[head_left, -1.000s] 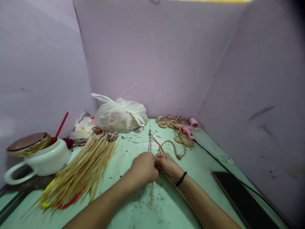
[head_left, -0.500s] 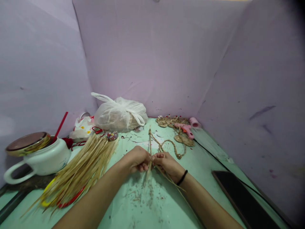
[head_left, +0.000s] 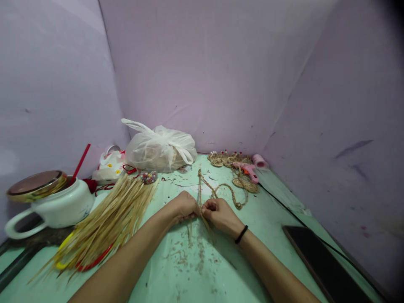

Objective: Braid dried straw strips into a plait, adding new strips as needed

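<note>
My left hand [head_left: 184, 207] and my right hand [head_left: 219, 215] meet over the green table [head_left: 176, 273], fingers curled and pinched on thin straw strands [head_left: 190, 229] that hang down between them. A braided straw cord [head_left: 221, 189] runs from my hands away toward the back wall and loops to the right. A black band circles my right wrist. Bits of straw litter the table below my hands.
A sheaf of loose straw strips [head_left: 107, 223] lies at left over red and yellow rings. A white mug with a gold lid [head_left: 50, 202] stands far left. At the back are a white plastic bag [head_left: 160, 147], beads [head_left: 148, 176], coiled braids [head_left: 227, 160] and a pink glue gun [head_left: 248, 170]. A black phone [head_left: 325, 265] lies at right.
My left hand has slid off the right one to the left, and the loose strands now hang shorter between both hands. The camera has tilted slightly.
</note>
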A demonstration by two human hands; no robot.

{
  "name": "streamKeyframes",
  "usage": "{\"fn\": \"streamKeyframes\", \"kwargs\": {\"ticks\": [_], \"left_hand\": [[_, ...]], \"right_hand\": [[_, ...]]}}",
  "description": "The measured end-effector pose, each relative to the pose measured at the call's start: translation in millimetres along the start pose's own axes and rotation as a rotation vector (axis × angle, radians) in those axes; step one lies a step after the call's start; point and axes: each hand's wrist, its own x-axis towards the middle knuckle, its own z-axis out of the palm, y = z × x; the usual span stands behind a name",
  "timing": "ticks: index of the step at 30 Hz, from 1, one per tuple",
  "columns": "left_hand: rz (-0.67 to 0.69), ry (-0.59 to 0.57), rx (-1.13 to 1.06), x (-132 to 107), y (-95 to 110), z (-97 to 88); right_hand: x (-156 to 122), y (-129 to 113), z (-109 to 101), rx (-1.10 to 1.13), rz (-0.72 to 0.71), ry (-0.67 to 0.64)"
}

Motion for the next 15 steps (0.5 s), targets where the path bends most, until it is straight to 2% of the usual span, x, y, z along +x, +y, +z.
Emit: {"fn": "streamKeyframes", "kwargs": {"ticks": [5, 9, 15], "left_hand": [[0.031, 0.026, -0.056, -3.5, 2.8, 2.2], [0.057, 0.022, -0.083, -4.4, 2.2, 1.4], [0.067, -0.046, -0.208, -6.2, 2.2, -3.1]], "right_hand": [[-4.9, -9.8, -9.0, 0.263, 0.193, -0.151], [-7.8, -11.2, -17.6, 0.355, 0.231, -0.245], [-6.5, -9.5, -19.2, 0.414, 0.272, -0.154]]}}
